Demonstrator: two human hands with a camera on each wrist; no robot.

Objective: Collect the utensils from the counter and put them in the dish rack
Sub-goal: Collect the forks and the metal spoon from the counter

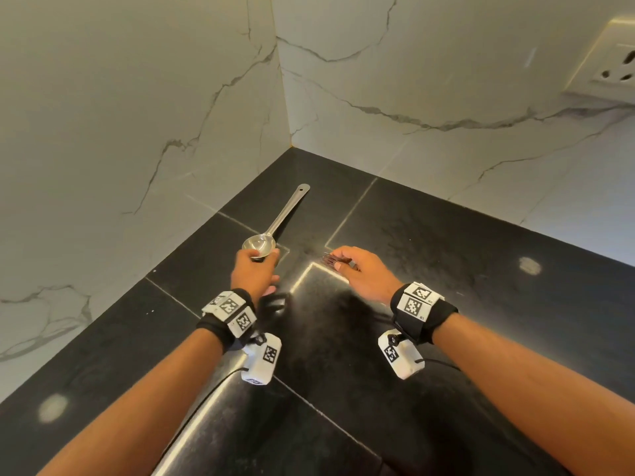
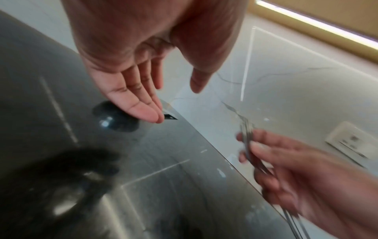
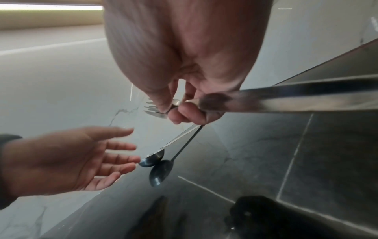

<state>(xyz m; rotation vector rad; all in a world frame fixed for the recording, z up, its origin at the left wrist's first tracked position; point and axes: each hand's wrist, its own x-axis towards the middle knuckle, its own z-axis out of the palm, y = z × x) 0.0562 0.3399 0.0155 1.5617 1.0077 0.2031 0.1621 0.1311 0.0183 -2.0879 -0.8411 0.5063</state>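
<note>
Left grip [image 1: 256, 269] open at spoon [image 1: 275, 225] bowl, right grip [image 1: 360, 273] pinching forks [image 1: 331, 259]

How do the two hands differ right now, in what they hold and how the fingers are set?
The left hand holds nothing: its fingers are straight and spread, reaching to the bowl of the long spoon lying on the black counter. The right hand has fingers and thumb curled round metal cutlery, with fork tines sticking out past them. Both hands hover low over the counter, and each wrist wears a marker band.
</note>
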